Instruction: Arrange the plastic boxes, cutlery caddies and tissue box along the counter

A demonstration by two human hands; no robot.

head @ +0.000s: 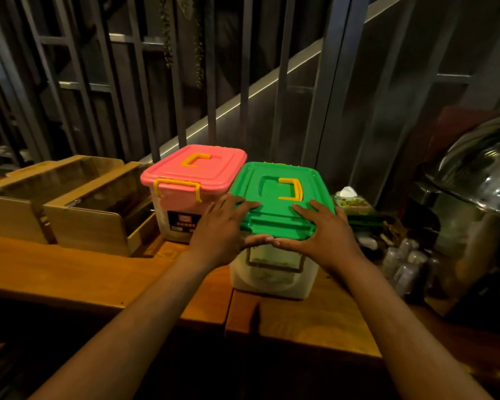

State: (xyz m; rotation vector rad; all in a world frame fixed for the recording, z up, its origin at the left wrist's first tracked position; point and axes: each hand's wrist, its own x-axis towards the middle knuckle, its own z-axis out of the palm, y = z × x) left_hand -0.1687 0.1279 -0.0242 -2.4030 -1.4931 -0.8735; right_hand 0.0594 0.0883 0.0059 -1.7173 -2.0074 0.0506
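Observation:
A clear plastic box with a green lid [274, 194] and yellow handle stands on the wooden counter [78, 272]. My left hand [223, 226] and my right hand [326, 232] grip the near edge of that lid, fingers flat on top, thumbs touching under the rim. A second box with a pink lid [194, 168] sits touching it on the left. Two wooden cutlery caddies [90, 226] stand further left. A green tissue box [352, 206] lies right behind the green-lidded box, partly hidden by my right hand.
A shiny steel chafing-dish dome [479, 174] stands at the right. Several upturned clear cups [404, 261] cluster below it by the counter's right end. Dark metal railings [145, 82] rise close behind the boxes. The counter's front edge runs just under my forearms.

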